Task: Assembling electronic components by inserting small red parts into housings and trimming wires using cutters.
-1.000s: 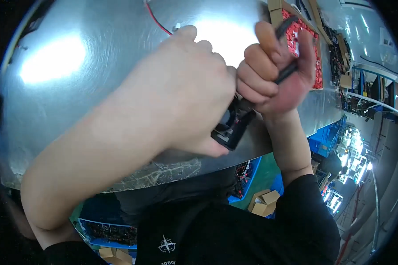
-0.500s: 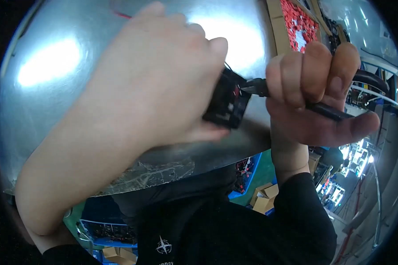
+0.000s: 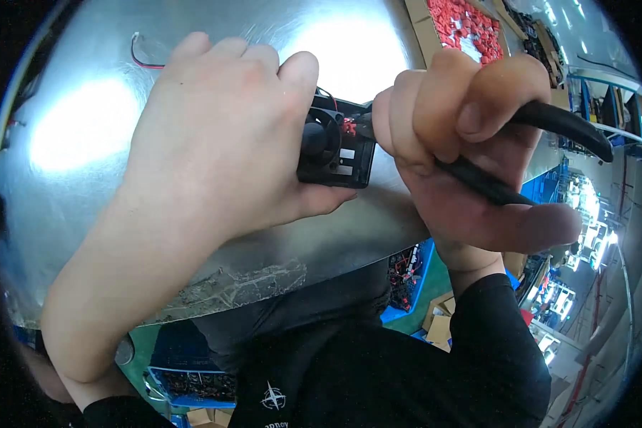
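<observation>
Left hand (image 3: 221,135) clamps the housing (image 3: 355,181), fan (image 3: 317,139) now bared beside its fingers (image 3: 301,71); right hand (image 3: 453,128) clamps pliers (image 3: 567,130), nose (image 3: 364,127) at the red part (image 3: 349,127), where work seems centred.

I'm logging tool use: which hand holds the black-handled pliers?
The right hand grips the pliers; the left hand instead holds the black fan housing.

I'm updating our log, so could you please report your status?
Left grip on fan unit. Right grip holding pliers, nose at red piece. Left grip covers fan unit's left side.
</observation>
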Motion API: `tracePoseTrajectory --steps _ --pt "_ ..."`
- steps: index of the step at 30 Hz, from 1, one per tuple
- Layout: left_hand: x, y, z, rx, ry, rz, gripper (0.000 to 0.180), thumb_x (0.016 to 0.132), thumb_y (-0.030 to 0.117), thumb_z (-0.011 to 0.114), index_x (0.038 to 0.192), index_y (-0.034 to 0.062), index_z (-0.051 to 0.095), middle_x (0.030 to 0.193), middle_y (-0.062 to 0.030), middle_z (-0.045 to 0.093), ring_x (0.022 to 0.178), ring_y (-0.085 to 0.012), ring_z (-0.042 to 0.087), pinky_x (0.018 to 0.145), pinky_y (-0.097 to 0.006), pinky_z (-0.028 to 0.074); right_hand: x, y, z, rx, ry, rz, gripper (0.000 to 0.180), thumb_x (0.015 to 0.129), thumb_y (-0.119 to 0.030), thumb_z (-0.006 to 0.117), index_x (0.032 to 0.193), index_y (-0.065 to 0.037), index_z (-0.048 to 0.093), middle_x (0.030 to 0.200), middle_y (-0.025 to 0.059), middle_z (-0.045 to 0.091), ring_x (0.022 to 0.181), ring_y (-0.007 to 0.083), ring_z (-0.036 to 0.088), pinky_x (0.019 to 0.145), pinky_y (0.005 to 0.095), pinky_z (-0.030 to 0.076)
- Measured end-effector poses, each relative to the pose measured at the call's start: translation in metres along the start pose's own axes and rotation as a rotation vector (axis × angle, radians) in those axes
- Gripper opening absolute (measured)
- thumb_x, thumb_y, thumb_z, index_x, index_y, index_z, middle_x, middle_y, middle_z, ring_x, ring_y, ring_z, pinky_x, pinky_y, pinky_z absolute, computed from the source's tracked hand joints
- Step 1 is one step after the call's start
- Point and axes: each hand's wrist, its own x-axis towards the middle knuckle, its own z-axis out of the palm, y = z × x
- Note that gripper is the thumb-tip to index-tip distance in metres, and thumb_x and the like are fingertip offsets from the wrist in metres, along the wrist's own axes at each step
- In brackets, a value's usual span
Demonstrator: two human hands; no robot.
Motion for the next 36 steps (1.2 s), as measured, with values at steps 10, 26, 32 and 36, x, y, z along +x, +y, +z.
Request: tracePoseTrajectory --steps 10,26,32,36 --pt "0.001 -0.003 -0.010 -0.021 0.005 0.072 0.076 0.056 0.053 0.096 0.103 0.0072 0.057 0.093 -0.0119 0.064 0.094 -0.0333 0.065 0.088 -0.044 0.047 0.006 0.010 -0.012 0.016 -0.127 -0.197 0.091 0.087 -0.090 0.051 0.135 -0.012 0.047 0.088 0.0031 0.045 0.068 0.0126 0.046 0.062 0.0307 0.039" --pt "-0.001 -0.003 -0.016 -0.022 0.040 0.267 0.074 0.057 0.057 0.093 0.099 0.0069 0.059 0.088 -0.0105 0.061 0.092 -0.0319 0.064 0.088 -0.043 0.045 0.026 -0.029 -0.045 -0.014 -0.453 -0.085 0.104 0.084 -0.074 0.075 0.162 -0.016 0.036 0.151 0.0007 0.049 0.113 0.0205 0.056 0.087 0.0362 0.047" --pt "0.000 -0.009 0.000 -0.097 -0.046 0.198 0.077 0.058 0.063 0.090 0.102 0.0064 0.062 0.086 -0.0099 0.061 0.090 -0.0313 0.064 0.088 -0.043 0.045 0.007 -0.002 -0.017 0.374 0.080 -0.103 0.085 0.091 -0.066 0.070 0.157 -0.018 0.046 0.152 -0.0032 0.050 0.124 0.0168 0.053 0.091 0.0371 0.044" --pt "0.001 -0.009 0.003 -0.040 -0.008 0.208 0.081 0.059 0.069 0.086 0.104 0.0055 0.062 0.086 -0.0099 0.060 0.090 -0.0305 0.064 0.087 -0.042 0.045 0.002 -0.003 -0.024 0.645 0.205 0.005 0.059 0.100 -0.051 0.067 0.140 -0.010 0.056 0.102 -0.0060 0.066 0.092 0.0090 0.064 0.066 0.0230 0.046"
